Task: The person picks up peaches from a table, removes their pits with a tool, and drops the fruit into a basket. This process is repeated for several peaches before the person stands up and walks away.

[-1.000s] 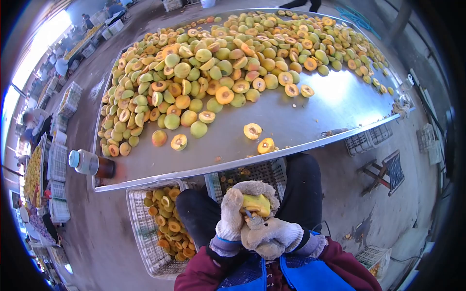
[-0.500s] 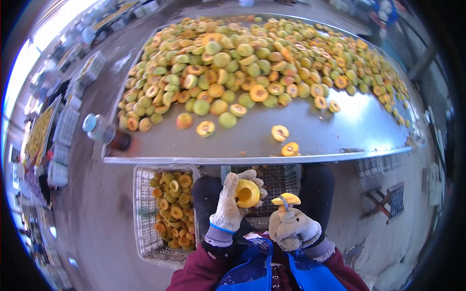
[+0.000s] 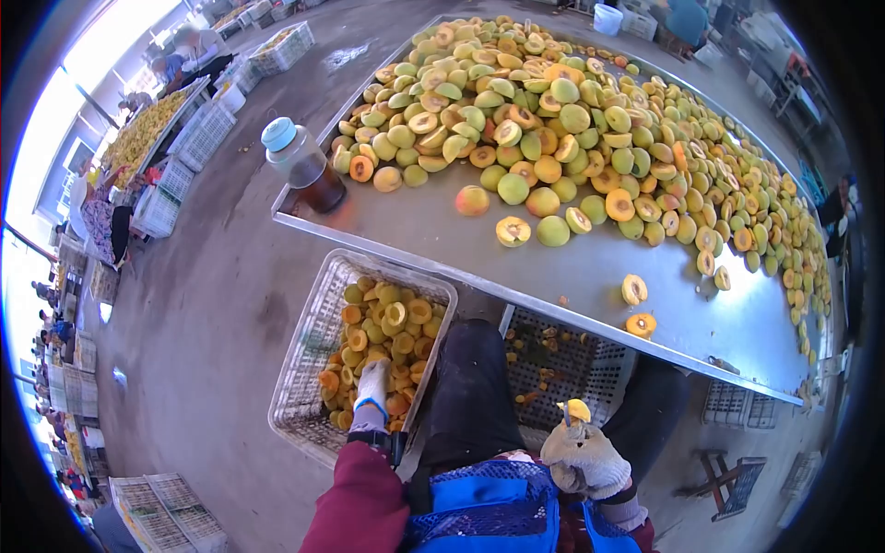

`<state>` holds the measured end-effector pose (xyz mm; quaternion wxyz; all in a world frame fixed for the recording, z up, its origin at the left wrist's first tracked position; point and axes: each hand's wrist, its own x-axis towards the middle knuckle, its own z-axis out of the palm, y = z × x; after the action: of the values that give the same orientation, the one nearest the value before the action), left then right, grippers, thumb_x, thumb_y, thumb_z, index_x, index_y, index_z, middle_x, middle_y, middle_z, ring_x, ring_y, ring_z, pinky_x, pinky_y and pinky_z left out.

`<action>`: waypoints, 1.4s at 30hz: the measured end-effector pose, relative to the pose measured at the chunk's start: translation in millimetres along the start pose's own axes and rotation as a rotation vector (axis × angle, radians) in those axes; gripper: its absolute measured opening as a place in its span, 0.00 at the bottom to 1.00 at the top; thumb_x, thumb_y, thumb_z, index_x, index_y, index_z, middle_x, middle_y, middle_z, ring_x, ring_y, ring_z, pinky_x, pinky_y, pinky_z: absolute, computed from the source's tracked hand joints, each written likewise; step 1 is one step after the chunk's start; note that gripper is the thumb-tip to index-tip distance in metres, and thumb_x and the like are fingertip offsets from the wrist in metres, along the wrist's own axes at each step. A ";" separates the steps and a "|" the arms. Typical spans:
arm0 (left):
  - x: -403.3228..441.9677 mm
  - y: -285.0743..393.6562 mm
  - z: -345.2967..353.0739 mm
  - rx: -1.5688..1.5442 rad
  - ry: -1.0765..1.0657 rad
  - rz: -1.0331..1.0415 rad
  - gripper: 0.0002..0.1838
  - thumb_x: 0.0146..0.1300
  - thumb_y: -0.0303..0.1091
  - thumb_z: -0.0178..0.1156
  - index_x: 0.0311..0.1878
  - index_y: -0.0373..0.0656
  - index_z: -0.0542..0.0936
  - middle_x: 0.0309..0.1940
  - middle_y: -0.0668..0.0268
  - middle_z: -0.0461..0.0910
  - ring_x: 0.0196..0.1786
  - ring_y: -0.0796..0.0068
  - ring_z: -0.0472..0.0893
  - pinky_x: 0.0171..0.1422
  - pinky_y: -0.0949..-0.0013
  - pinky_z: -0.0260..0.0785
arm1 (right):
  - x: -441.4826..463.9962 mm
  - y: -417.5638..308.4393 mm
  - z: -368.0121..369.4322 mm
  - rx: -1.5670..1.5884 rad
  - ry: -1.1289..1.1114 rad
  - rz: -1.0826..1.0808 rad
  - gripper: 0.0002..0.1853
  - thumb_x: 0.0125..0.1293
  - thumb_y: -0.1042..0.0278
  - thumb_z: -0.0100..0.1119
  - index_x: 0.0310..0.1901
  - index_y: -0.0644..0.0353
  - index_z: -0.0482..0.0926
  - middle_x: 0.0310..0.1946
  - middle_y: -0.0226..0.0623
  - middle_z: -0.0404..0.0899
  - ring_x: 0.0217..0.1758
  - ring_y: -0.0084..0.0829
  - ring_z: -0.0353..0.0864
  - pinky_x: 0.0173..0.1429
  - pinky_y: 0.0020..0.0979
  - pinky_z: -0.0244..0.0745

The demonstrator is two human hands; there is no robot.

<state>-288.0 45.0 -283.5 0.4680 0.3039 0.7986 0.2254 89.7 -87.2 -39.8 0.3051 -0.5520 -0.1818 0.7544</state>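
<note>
My left hand [image 3: 373, 380], in a whitish work glove, reaches down into the white plastic crate [image 3: 301, 355] on the left. It touches the pitted fruit halves [image 3: 403, 343] there, which look like apricots or small peaches; its fingertips are hidden. My right hand [image 3: 583, 458], also gloved, is closed in front of my lap around a small metal pitting tool [image 3: 566, 417]. At the tool's tip sits a yellow piece of fruit [image 3: 579, 408]. The handle is hidden inside the fist.
A metal table [image 3: 442, 235] bears a large heap of halved fruit [image 3: 572, 120]. A jar of dark liquid [image 3: 309, 170] stands at its left corner. Between my knees is a dark-bottomed crate [image 3: 590, 364] with scraps. A folding stool [image 3: 733, 484] stands at right. Other people work in the background.
My left hand has gone from in front of me, where it held a hollowed fruit half, down into the left crate. The view has turned left. My right hand still holds the tool.
</note>
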 end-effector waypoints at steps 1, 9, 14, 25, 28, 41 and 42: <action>-0.8 6.1 3.8 0.037 -0.075 -0.051 0.29 0.63 0.52 0.56 0.62 0.42 0.75 0.56 0.54 0.78 0.58 0.61 0.76 0.60 0.59 0.68 | 1.8 -0.5 2.4 -0.005 0.002 0.004 0.08 0.58 0.67 0.69 0.33 0.61 0.79 0.19 0.31 0.77 0.18 0.21 0.76 0.21 0.21 0.68; 21.8 -4.2 63.0 -0.289 -0.330 0.011 0.23 0.66 0.48 0.53 0.58 0.43 0.77 0.55 0.53 0.77 0.54 0.61 0.78 0.52 0.61 0.72 | 5.3 -2.4 17.1 -0.064 0.051 0.077 0.09 0.58 0.66 0.70 0.35 0.60 0.81 0.23 0.29 0.79 0.23 0.21 0.78 0.27 0.22 0.72; -63.4 13.3 21.5 -0.376 -0.311 0.032 0.19 0.68 0.44 0.52 0.49 0.38 0.81 0.36 0.63 0.81 0.39 0.71 0.80 0.44 0.68 0.73 | 22.0 9.8 15.8 -0.295 -0.005 -0.159 0.09 0.59 0.63 0.68 0.35 0.58 0.80 0.22 0.27 0.77 0.22 0.20 0.77 0.27 0.21 0.71; -108.3 -2.8 37.6 -0.369 -0.898 -0.298 0.23 0.73 0.39 0.49 0.68 0.43 0.68 0.64 0.56 0.73 0.65 0.59 0.72 0.73 0.67 0.59 | 3.4 -7.7 41.1 -0.113 -0.022 0.140 0.11 0.65 0.64 0.61 0.28 0.49 0.69 0.17 0.21 0.66 0.16 0.14 0.65 0.20 0.21 0.59; -99.8 11.9 39.4 -0.243 -0.824 -0.149 0.23 0.73 0.39 0.49 0.68 0.43 0.68 0.64 0.56 0.73 0.65 0.59 0.72 0.72 0.67 0.59 | -0.4 2.8 21.8 0.020 -0.066 0.090 0.10 0.65 0.65 0.60 0.28 0.51 0.70 0.17 0.23 0.69 0.16 0.15 0.67 0.20 0.22 0.61; -87.3 24.7 26.5 0.028 -0.500 0.053 0.23 0.73 0.40 0.48 0.68 0.43 0.68 0.63 0.57 0.74 0.65 0.60 0.73 0.71 0.66 0.60 | 14.6 -3.2 -42.0 0.055 0.108 -0.013 0.08 0.63 0.62 0.60 0.31 0.55 0.76 0.20 0.26 0.75 0.19 0.17 0.72 0.24 0.23 0.68; -86.2 23.5 24.3 0.036 -0.482 0.053 0.23 0.73 0.40 0.48 0.68 0.43 0.68 0.63 0.57 0.74 0.65 0.60 0.73 0.71 0.66 0.60 | 19.7 -2.8 -45.2 0.053 0.098 -0.014 0.08 0.63 0.62 0.60 0.31 0.55 0.76 0.20 0.26 0.75 0.19 0.17 0.72 0.24 0.23 0.68</action>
<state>-227.5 3.6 -226.9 0.6334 0.3780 0.6596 0.1442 129.0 -74.9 -67.0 0.3333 -0.5789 -0.1506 0.7288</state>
